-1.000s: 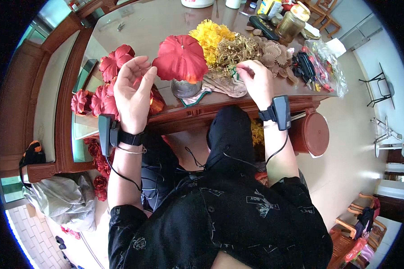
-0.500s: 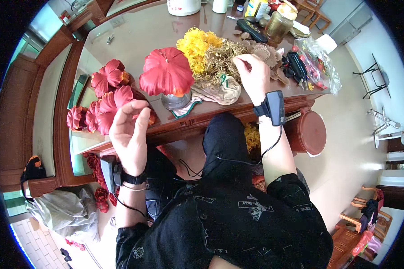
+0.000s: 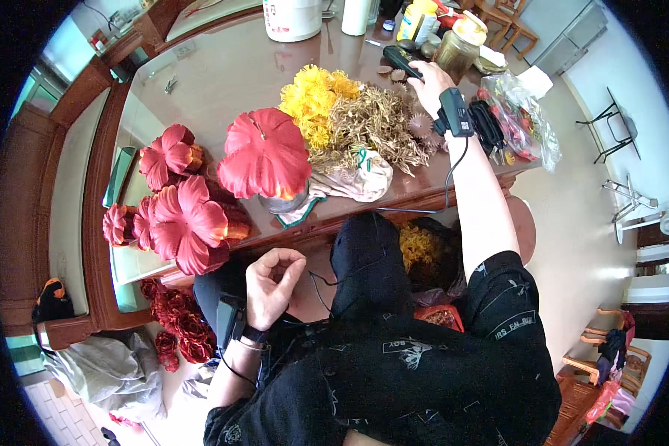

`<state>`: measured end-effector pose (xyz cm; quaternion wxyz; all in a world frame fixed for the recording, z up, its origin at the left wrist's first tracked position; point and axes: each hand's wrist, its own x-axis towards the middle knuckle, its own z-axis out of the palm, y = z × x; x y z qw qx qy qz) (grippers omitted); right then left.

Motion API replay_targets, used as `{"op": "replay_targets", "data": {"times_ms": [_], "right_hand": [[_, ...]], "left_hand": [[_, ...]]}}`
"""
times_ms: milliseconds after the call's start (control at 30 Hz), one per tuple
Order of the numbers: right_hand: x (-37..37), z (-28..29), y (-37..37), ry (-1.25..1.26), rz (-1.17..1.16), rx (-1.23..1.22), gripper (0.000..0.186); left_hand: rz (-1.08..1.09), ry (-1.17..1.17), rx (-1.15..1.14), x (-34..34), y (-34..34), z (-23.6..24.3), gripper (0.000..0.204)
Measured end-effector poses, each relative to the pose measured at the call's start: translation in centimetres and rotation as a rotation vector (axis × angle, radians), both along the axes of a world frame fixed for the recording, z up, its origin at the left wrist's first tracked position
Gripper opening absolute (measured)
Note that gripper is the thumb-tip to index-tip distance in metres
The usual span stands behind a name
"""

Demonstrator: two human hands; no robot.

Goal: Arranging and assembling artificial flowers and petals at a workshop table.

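My right hand reaches far over the table, its fingers stretched out at the near end of a black oblong case, next to brown scalloped discs. Whether it touches the case is hard to see. Before my lap is my left hand, thumb and forefinger pinched together; anything between them is too small to make out. A large red artificial flower head rests on a grey round holder. More red flower heads stand at the left. Yellow flower centres lie beside dry golden-brown strands.
A pale cloth glove lies at the table's near edge. Further back are a white tub, a brown-filled jar and a yellow bottle. A clear plastic bag sits at the right. Dark red flowers are below the table.
My right hand has moved from above the golden-brown strands out to the black case. My left hand has drawn back from the red flowers toward my lap. The view has shifted slightly.
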<state>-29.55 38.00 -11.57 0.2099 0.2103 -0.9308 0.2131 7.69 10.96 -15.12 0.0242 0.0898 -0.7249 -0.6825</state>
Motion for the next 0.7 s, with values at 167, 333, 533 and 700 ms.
{"op": "replay_targets", "data": {"times_ms": [167, 333, 533, 700], "right_hand": [[-4.4, -2.2, 0.5, -0.094, 0.017, 0.221, 0.048], [-4.7, -1.7, -1.0, -0.263, 0.007, 0.375, 0.060], [-5.0, -1.2, -2.0, -0.217, 0.100, 0.564, 0.061], [-5.7, -0.7, -1.8, -0.241, 0.160, 0.538, 0.041]], "left_hand": [[0.021, -0.032, 0.062, -0.2, -0.6, -1.1, 0.008], [0.037, -0.084, 0.077, 0.3, -1.1, -2.0, 0.008], [0.057, -0.120, 0.112, 0.7, -1.1, -2.9, 0.007], [0.059, -0.143, 0.143, 0.8, -1.1, -3.0, 0.008]]}}
